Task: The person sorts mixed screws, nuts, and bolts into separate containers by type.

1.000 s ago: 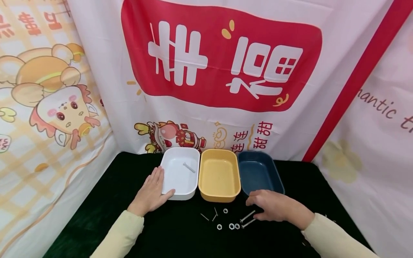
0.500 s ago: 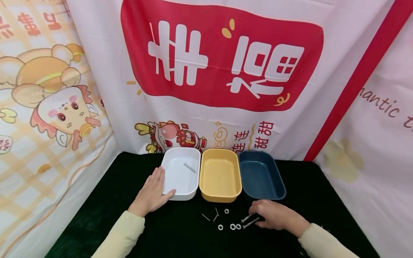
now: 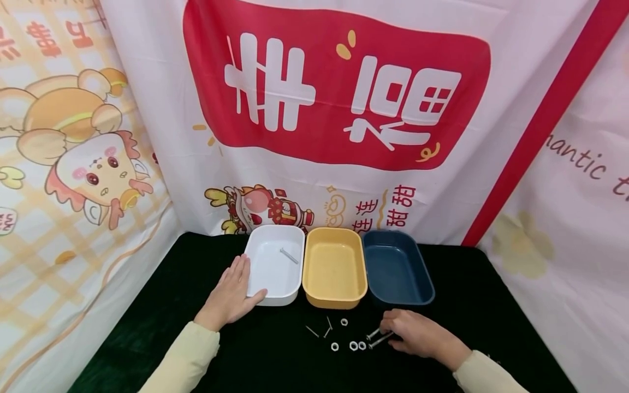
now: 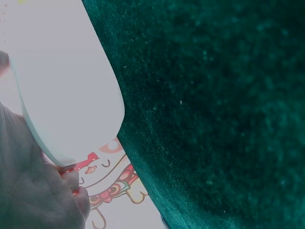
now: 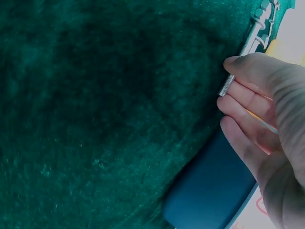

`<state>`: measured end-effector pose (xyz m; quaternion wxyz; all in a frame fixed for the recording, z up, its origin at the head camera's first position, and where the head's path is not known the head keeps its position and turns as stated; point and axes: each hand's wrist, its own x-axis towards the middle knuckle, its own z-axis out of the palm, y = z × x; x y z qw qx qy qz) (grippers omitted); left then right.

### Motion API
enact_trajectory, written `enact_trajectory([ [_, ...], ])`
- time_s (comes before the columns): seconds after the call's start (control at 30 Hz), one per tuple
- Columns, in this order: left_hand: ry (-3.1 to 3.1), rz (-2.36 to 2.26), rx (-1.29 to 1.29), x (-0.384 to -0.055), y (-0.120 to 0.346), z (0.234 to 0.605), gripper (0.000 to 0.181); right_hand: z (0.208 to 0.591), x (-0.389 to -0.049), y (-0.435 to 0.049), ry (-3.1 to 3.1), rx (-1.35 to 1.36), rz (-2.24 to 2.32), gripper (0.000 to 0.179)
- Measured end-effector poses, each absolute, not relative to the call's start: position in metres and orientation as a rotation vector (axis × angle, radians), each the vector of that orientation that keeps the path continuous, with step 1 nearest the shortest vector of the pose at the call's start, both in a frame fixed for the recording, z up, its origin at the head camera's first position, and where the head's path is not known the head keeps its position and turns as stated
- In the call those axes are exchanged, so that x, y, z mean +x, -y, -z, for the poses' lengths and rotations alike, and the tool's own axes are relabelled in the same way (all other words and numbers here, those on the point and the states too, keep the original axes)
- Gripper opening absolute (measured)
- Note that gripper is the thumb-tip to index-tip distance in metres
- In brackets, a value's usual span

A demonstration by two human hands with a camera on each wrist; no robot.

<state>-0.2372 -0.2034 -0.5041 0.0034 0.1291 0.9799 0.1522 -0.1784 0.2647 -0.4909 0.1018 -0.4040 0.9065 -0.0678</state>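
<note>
My left hand (image 3: pixel 228 295) rests against the white tray (image 3: pixel 265 278), its straight fingers along the left wall and its thumb at the front rim. A single bolt (image 3: pixel 289 255) lies in that tray. In front of the blue tray (image 3: pixel 400 273), my right hand (image 3: pixel 420 334) has its thumb and fingers around a long bolt (image 5: pixel 249 40); the threaded end sticks out between them in the right wrist view. A second long bolt lies beside it, partly hidden by the hand. Just left of the bolt heads are two hex nuts (image 3: pixel 354 346).
The yellow tray (image 3: pixel 334 267) stands between the white and blue ones, all in a row at the back of the dark green cloth (image 3: pixel 275 360). Thin screws (image 3: pixel 312 331) and more nuts (image 3: pixel 344 322) lie before it. A printed fabric backdrop (image 3: pixel 339 180) rises behind.
My right hand has come down from the blue tray's front edge toward the front, onto the long bolts. The left hand stays where it was on the white tray.
</note>
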Motion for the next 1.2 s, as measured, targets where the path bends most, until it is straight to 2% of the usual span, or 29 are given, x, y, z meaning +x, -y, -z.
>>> enact_trajectory([
  [0.37,-3.071,-0.478,0.398,-0.238,0.204,0.504,0.104,0.495,-0.182,-0.263,-2.639,-1.234,0.211,0.022],
  [0.63,-3.070,-0.502,0.426,-0.240,0.205,0.510,0.108,0.492,-0.181,-0.262,-2.597,-1.140,0.256,0.028],
  [0.93,-3.073,-0.516,0.420,-0.239,0.205,0.509,0.105,0.472,-0.180,-0.257,-2.588,-1.156,0.232,0.026],
  [1.2,-3.063,-0.486,0.408,-0.240,0.204,0.507,0.105,0.439,-0.182,-0.242,-2.559,-1.205,0.259,0.026],
])
